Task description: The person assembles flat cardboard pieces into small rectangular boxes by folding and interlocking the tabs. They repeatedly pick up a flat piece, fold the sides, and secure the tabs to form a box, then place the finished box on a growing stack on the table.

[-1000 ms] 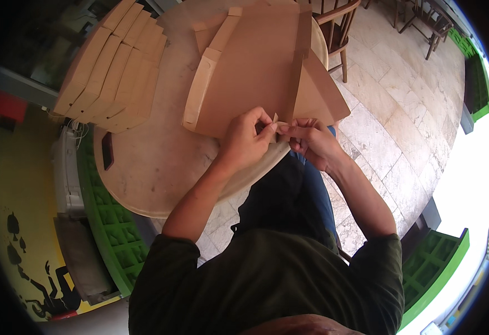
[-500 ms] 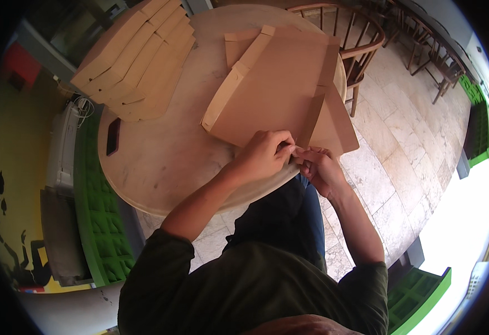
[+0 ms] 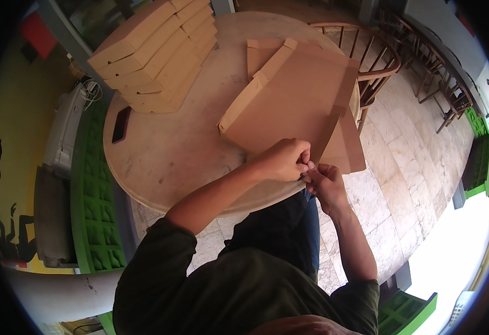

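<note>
My left hand (image 3: 284, 160) is curled into a fist-like pinch on the near corner of the flat cardboard box blank (image 3: 294, 106); my right hand (image 3: 325, 181) meets it from below, fingers closed on the same corner, the two hands touching. The blank is plain brown, unprinted, lying on the right half of the round pale table (image 3: 166, 151), its near edge overhanging the rim toward me. Its left side wall is folded upright; a narrow flap stands along its right side, with a loose panel hanging past the table edge. At the far left of the table sits a stack of folded brown boxes (image 3: 155, 50), flat, shallow and fanned in steps. Just beside the stack lies a small dark phone (image 3: 121, 124). Beyond the table stands a wooden chair (image 3: 375, 67). Green plastic crates (image 3: 91, 206) line the floor at left.
</note>
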Action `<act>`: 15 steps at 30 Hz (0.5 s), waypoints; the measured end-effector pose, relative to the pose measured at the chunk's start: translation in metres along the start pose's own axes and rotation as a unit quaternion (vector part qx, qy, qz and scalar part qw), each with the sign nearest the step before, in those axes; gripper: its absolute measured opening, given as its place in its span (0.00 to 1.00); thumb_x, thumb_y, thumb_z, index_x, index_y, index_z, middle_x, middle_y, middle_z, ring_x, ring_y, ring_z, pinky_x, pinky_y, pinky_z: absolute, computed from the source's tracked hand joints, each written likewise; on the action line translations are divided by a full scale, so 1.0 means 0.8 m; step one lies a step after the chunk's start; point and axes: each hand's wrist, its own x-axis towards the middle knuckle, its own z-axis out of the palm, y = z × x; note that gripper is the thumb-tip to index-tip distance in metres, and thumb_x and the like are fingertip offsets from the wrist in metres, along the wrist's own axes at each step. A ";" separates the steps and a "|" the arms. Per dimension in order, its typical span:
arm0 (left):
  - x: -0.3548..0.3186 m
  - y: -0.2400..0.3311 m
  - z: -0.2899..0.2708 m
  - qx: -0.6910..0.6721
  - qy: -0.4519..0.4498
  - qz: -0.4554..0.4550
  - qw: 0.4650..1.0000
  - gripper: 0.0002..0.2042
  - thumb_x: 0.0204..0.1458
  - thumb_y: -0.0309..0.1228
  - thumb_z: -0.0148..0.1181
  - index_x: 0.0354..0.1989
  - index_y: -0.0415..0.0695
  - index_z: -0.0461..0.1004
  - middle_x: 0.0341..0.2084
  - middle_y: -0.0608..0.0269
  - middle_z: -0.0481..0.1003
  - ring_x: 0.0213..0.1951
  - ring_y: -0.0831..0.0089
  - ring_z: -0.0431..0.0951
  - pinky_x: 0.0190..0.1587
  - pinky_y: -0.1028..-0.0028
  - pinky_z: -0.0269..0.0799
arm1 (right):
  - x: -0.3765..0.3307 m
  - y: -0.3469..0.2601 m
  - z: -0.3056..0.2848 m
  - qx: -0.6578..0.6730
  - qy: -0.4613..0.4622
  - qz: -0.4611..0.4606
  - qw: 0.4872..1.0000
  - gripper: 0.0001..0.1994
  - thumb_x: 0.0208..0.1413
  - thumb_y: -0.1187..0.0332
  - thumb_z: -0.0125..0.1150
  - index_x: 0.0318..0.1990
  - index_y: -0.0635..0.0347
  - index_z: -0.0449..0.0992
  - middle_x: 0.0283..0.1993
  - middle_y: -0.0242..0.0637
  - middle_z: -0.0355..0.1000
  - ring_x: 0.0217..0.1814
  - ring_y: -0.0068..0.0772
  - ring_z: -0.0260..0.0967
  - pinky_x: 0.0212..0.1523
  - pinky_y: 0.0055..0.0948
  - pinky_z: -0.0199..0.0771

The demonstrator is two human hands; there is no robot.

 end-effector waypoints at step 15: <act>0.018 -0.034 0.020 -0.190 -0.041 -0.085 0.977 0.12 0.61 0.17 0.61 0.50 0.37 0.69 0.34 0.58 0.76 0.37 0.74 0.78 0.37 0.70 0.74 | -0.009 -0.014 0.006 -0.222 0.073 -0.083 0.969 0.20 0.63 0.64 0.71 0.46 0.75 0.72 0.30 0.47 0.79 0.24 0.28 0.78 0.23 0.27 0.73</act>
